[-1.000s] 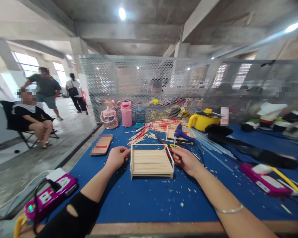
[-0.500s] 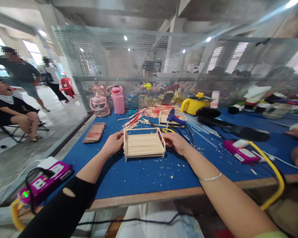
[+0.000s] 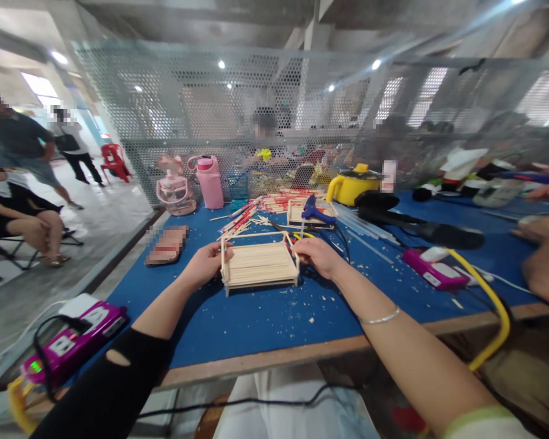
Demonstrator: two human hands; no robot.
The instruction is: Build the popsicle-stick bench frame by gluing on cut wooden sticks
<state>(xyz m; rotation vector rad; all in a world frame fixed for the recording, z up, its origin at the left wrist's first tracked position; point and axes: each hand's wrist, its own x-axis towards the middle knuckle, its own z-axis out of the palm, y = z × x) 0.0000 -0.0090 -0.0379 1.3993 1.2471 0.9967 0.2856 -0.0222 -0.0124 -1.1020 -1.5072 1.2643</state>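
A small bed-like frame of pale wooden sticks (image 3: 260, 266) is between my two hands, low over the blue tabletop. Its slatted deck faces up, with thin rails at the ends and along the back. My left hand (image 3: 209, 263) grips the left end, fingers closed on the stick rail. At the opposite end, my right hand (image 3: 318, 255) pinches the right rail; part of its fingers is hidden. Behind the frame, a blue hot glue gun (image 3: 318, 212) rests on a second stick-built piece (image 3: 296, 213). Loose red-marked sticks (image 3: 274, 204) are heaped beyond them.
A phone (image 3: 167, 245) lies at the left, near a pink bottle (image 3: 209, 183) and a clear pink-lidded jug (image 3: 175, 189). Right of the glue gun are a yellow pot (image 3: 351, 188), clear glue sticks (image 3: 368, 228) and a purple power strip (image 3: 432, 269). Another person's arm (image 3: 546, 259) reaches in at far right.
The camera view has shifted slightly, moving the scene left. Both hands still hold the stick frame, and my right fingers sit closer against its right rail.
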